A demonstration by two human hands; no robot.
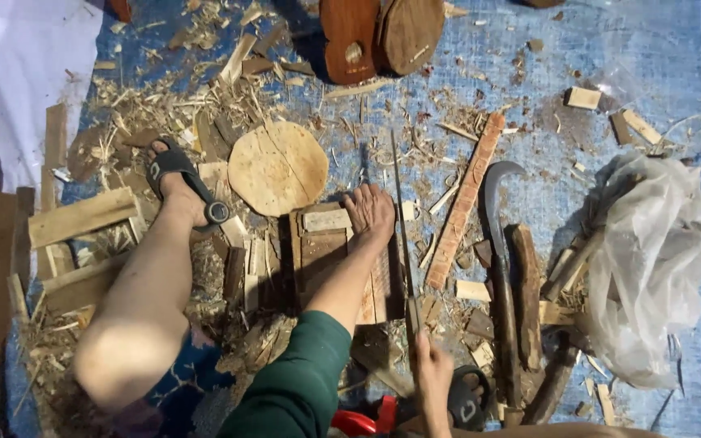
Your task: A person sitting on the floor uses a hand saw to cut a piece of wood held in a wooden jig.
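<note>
while left hand (369, 209) presses one wood block (337, 255), right hand (432, 375) apparently gripping one saw (400, 223)

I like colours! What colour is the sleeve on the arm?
Dark green sleeve, seen in the head view.

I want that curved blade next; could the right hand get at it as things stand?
Probably yes, once freed: the right hand grips a thin saw blade, while the curved blade lies uncovered just beside it on the blue tarp.

A blue tarp (659, 49) lay under pale wood shavings (164, 105). The sleeve (298, 381) was dark green, the sandal (176, 166) black.
</note>
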